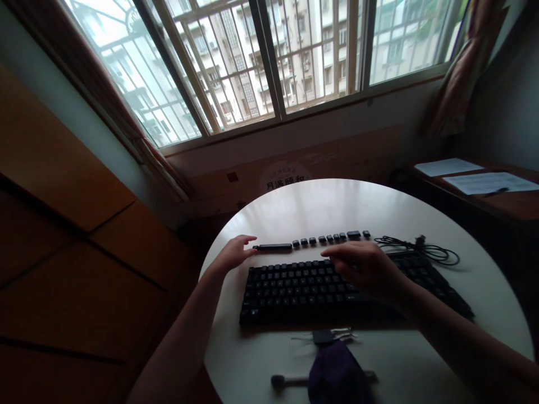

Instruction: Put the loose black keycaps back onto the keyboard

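Observation:
My left hand [234, 253] is at the left end of a row of loose keycaps, thumb and forefinger apart. Its thumb tip is close by the long space bar [274, 247]; whether they touch, I cannot tell. Several smaller keycaps [330, 238] continue the line to the right. In front of them lies a black keyboard [290, 289], its keys facing up. Over its upper middle my right hand [364, 266] hovers, forefinger stretched out to the left and the other fingers bent. Nothing shows in its grasp. This hand and forearm hide part of the keyboard.
A coiled black cable [435, 252] rests behind the keyboard's right side. Nearer me are a keycap puller with wire loops [323, 336], a purple cloth [339, 373] and a dark-headed brush [278, 382]. All are on a round white table [295, 210]. Papers [490, 183] lie on a side table.

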A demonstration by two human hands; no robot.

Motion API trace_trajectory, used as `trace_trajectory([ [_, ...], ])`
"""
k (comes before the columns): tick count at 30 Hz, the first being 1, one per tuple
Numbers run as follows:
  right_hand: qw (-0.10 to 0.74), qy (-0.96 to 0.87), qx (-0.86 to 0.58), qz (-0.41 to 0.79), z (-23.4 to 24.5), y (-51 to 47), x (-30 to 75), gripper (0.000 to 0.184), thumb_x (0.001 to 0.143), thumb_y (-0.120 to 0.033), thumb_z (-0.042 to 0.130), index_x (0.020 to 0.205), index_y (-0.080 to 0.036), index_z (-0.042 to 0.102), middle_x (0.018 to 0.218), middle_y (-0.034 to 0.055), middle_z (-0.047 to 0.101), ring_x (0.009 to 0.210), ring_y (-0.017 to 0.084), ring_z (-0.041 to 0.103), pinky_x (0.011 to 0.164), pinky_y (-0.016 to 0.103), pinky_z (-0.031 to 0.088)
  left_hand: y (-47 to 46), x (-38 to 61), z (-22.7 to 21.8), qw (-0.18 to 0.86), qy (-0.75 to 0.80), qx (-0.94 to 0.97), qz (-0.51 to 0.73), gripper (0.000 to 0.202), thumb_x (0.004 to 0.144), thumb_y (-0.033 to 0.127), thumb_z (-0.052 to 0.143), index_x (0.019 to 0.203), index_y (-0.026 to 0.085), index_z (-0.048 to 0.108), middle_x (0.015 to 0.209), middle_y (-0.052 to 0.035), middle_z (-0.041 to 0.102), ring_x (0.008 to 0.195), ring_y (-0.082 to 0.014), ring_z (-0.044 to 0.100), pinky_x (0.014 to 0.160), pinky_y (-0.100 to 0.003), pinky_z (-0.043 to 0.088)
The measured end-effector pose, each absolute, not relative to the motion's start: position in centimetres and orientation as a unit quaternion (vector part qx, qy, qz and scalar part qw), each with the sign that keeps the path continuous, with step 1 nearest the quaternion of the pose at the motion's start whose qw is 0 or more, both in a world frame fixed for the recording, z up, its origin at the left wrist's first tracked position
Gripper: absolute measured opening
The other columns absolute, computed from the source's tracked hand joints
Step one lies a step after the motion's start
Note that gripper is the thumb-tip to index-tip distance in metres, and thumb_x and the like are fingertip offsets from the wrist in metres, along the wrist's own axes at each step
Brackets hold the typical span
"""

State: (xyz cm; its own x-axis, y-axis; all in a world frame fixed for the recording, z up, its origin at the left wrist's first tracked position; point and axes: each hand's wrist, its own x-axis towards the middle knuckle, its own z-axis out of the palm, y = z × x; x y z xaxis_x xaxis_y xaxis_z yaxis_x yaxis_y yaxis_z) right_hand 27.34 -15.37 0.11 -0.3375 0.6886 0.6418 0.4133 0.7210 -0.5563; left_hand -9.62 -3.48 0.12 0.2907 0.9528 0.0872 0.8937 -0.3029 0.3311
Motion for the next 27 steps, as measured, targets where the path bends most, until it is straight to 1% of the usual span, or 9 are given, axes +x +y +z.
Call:
trace_trajectory([
  [4, 0.460, -0.812, -0.325, 0.156, 0.5, -15.5, 27.3, 0.022, 0.093, -0.020, 0.054, 0.104, -0.019, 0.074, 0.087, 0.0046, 0.077, 0.073, 0.015, 0.070, 0.068, 0.029, 0.054, -3.8, -8.9, -1.0, 0.099, 0.582, 0.796, 0.130, 0.041, 0.077, 0.031, 0.067, 0.116, 0.017, 0.073, 0.109, -0.0096, 0.073, 0.097, -0.0252, 0.068, 0.091, -0.035, 0.052],
  [11, 0.459, -0.811, -0.323, 0.163, 0.8, -15.9, 27.3, 0.020, 0.094, -0.020, 0.056, 0.104, -0.019, 0.073, 0.088, 0.0037, 0.076, 0.075, 0.015, 0.070, 0.070, 0.027, 0.054, -4.2, -9.4, -1.6, 0.064, 0.598, 0.785, 0.149, 0.019, 0.079, 0.029, 0.065, 0.092, 0.020, 0.077, 0.094, -0.0066, 0.072, 0.085, -0.0236, 0.068, 0.082, -0.034, 0.052],
  [13, 0.459, -0.810, -0.328, 0.160, 0.8, -15.9, 27.4, 0.021, 0.094, -0.021, 0.055, 0.103, -0.019, 0.074, 0.087, 0.0041, 0.076, 0.072, 0.015, 0.069, 0.067, 0.027, 0.053, -4.8, -9.5, -1.0, 0.055, 0.601, 0.779, 0.168, 0.020, 0.080, 0.029, 0.065, 0.093, 0.019, 0.077, 0.096, -0.0064, 0.073, 0.080, -0.0216, 0.067, 0.079, -0.033, 0.053],
  [15, 0.460, -0.808, -0.333, 0.155, 0.7, -15.8, 27.5, 0.022, 0.094, -0.022, 0.055, 0.104, -0.019, 0.074, 0.085, 0.0042, 0.076, 0.068, 0.015, 0.068, 0.064, 0.027, 0.053, -6.4, -9.4, -0.2, 0.037, 0.606, 0.769, 0.200, 0.024, 0.085, 0.031, 0.061, 0.101, 0.018, 0.075, 0.101, -0.0069, 0.072, 0.077, -0.0196, 0.067, 0.079, -0.033, 0.053],
  [17, 0.463, -0.804, -0.339, 0.154, 0.7, -15.8, 27.6, 0.023, 0.093, -0.023, 0.055, 0.104, -0.020, 0.075, 0.084, 0.0043, 0.076, 0.067, 0.015, 0.068, 0.062, 0.028, 0.053, -9.0, -9.1, 0.7, 0.017, 0.603, 0.758, 0.250, 0.029, 0.091, 0.035, 0.057, 0.110, 0.018, 0.071, 0.105, -0.0070, 0.071, 0.077, -0.0181, 0.066, 0.080, -0.032, 0.054],
  [19, 0.465, -0.799, -0.348, 0.157, 0.7, -15.7, 27.6, 0.023, 0.092, -0.023, 0.056, 0.103, -0.021, 0.076, 0.085, 0.0044, 0.076, 0.068, 0.016, 0.068, 0.061, 0.028, 0.053, -12.5, -8.7, 1.1, 0.021, 0.557, 0.762, 0.330, 0.029, 0.092, 0.038, 0.059, 0.111, 0.019, 0.071, 0.102, -0.0061, 0.071, 0.074, -0.0170, 0.065, 0.075, -0.031, 0.055],
  [21, 0.462, -0.799, -0.350, 0.161, 0.7, -15.7, 27.6, 0.024, 0.091, -0.022, 0.056, 0.103, -0.021, 0.077, 0.085, 0.0045, 0.076, 0.068, 0.016, 0.068, 0.061, 0.028, 0.053, -16.3, -8.2, 1.0, 0.031, 0.519, 0.776, 0.356, 0.024, 0.093, 0.035, 0.061, 0.110, 0.020, 0.071, 0.099, -0.0050, 0.071, 0.077, -0.0171, 0.065, 0.075, -0.031, 0.056],
  [23, 0.461, -0.802, -0.343, 0.164, 0.6, -15.8, 27.6, 0.025, 0.091, -0.022, 0.055, 0.104, -0.021, 0.077, 0.085, 0.0044, 0.076, 0.066, 0.015, 0.067, 0.060, 0.027, 0.052, -19.6, -7.7, 0.4, 0.039, 0.486, 0.793, 0.367, 0.019, 0.094, 0.030, 0.062, 0.109, 0.021, 0.070, 0.102, -0.0060, 0.071, 0.081, -0.0179, 0.067, 0.077, -0.032, 0.058],
  [27, 0.465, -0.803, -0.331, 0.171, 0.5, -15.9, 27.4, 0.024, 0.091, -0.022, 0.056, 0.103, -0.019, 0.077, 0.078, 0.0032, 0.074, 0.057, 0.013, 0.062, 0.055, 0.025, 0.049, -22.8, -7.0, -1.3, 0.020, 0.428, 0.828, 0.362, 0.017, 0.093, 0.019, 0.064, 0.108, 0.023, 0.070, 0.101, -0.0068, 0.071, 0.092, -0.0202, 0.066, 0.080, -0.034, 0.059],
])
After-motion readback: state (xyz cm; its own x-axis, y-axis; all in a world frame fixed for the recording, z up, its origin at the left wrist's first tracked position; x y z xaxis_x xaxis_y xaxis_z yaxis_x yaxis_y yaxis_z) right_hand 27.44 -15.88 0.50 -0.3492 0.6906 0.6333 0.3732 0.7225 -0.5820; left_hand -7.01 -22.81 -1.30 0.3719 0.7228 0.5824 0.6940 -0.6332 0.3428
